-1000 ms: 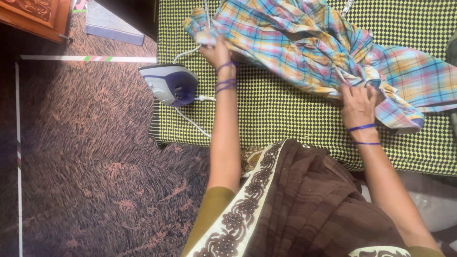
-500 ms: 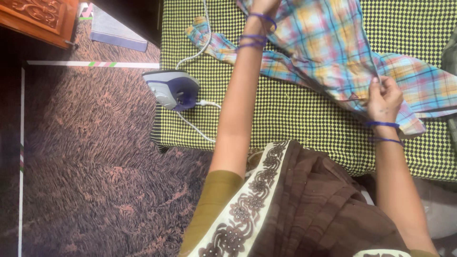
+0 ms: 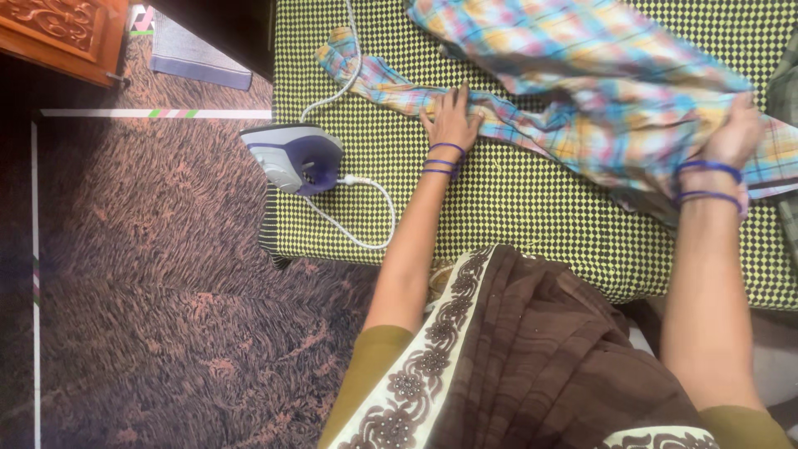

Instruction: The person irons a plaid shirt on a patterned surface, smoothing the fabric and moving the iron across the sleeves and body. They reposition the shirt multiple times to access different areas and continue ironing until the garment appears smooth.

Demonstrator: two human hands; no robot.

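The left hand now lies flat, fingers spread, on a sleeve of the plaid shirt, having come back down from the far edge where it reached half a second ago. The right hand has slid right and rests loosely curled on the shirt's body; whether it pinches cloth I cannot tell. The shirt looks more spread out than before, lying across the green checked cloth. The iron stands left of the left hand, apart from it, its cord looping nearby.
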